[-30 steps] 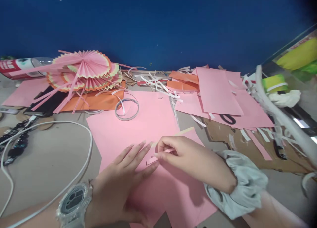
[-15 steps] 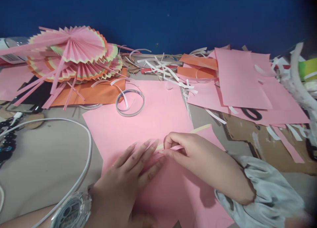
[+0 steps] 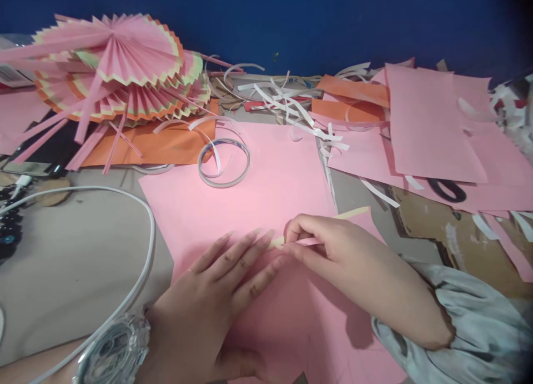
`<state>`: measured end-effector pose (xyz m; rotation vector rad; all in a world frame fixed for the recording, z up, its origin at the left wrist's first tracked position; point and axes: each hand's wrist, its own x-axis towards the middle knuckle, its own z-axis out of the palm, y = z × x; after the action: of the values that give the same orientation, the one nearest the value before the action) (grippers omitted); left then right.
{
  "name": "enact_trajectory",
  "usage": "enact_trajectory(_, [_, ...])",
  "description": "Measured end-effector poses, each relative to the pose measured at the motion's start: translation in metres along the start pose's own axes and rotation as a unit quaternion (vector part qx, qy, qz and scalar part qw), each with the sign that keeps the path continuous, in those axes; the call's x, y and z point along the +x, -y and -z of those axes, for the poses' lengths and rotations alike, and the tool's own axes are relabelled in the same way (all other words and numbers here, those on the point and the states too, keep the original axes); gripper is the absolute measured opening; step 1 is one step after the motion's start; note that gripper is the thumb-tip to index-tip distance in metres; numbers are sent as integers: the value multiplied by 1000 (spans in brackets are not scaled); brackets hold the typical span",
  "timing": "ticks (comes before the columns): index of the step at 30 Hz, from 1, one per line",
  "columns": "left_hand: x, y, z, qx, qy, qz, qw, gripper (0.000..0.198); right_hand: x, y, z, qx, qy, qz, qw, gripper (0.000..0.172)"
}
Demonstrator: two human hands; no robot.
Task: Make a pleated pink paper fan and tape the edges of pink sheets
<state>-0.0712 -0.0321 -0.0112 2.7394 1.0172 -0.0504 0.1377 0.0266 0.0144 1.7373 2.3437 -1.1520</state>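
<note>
A pink paper sheet [image 3: 287, 323] lies in front of me, its upper edge bordered by a pale yellow strip [image 3: 353, 213]. My left hand [image 3: 225, 284] rests flat on it, fingers spread, the fingertips by that edge. Just right of those fingertips, my right hand [image 3: 320, 242] pinches a thin pale pink strip [image 3: 310, 241] between thumb and forefinger. Whether the strip is still attached to the edge is hidden by the fingers. Beyond both hands, a larger pink sheet [image 3: 250, 200] lies under a narrow tape ring [image 3: 225, 183].
Pleated paper fans [image 3: 133, 56] are piled at the back left over orange paper [image 3: 150, 145]. White paper scraps [image 3: 287, 103] lie along the back. More pink sheets [image 3: 433, 128] and cardboard [image 3: 462, 250] are on the right. A white cable [image 3: 152, 234] loops at the left.
The view has shifted a little. The right hand has moved slightly right from the left fingertips, still pinching the strip, and more of the yellow edge shows between the hands.
</note>
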Motion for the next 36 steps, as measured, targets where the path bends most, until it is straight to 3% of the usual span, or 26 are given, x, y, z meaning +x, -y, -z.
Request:
enact_trajectory(12, [0, 0, 0, 1, 3, 16, 1000, 92, -1, 0, -1, -6, -21, 13, 1000, 11])
enact_trajectory(20, [0, 0, 1, -13, 16, 15, 1000, 79, -1, 0, -3, -23, -29, 6, 999, 10])
enact_trajectory(36, [0, 0, -1, 0, -9, 3, 1000, 79, -2, -1, -5, -32, -29, 6, 999, 11])
